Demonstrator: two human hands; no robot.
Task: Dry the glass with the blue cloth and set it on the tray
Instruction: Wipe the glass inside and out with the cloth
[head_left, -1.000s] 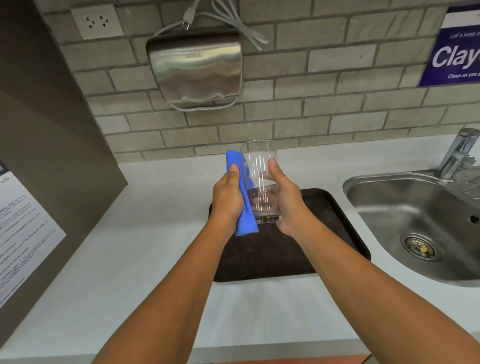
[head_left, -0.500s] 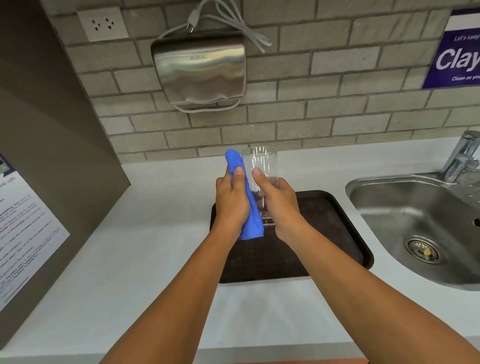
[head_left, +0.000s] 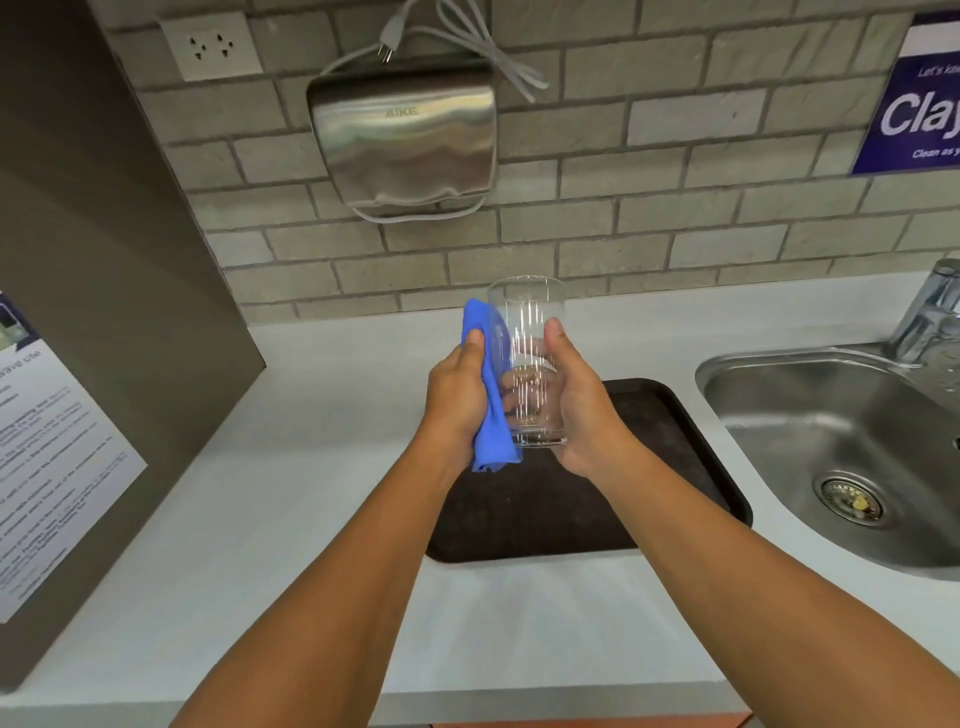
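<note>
A clear drinking glass (head_left: 527, 322) is held upright in the air above the dark brown tray (head_left: 670, 467). My right hand (head_left: 579, 405) grips its right side, thumb on the front wall. My left hand (head_left: 460, 395) presses a folded blue cloth (head_left: 491, 415) against the glass's left side. The cloth runs from near the rim down past the base. The tray lies flat on the white counter, with nothing on it.
A steel sink (head_left: 841, 457) with a tap (head_left: 930, 317) lies to the right. On the brick wall hang a metal hand dryer (head_left: 402, 137), a socket (head_left: 210, 47) and a blue sign (head_left: 914, 98). A brown panel with a notice (head_left: 47, 447) stands on the left.
Both hands have spread apart a little on the glass. The glass is rotated and more of it shows between my hands than half a second ago.
</note>
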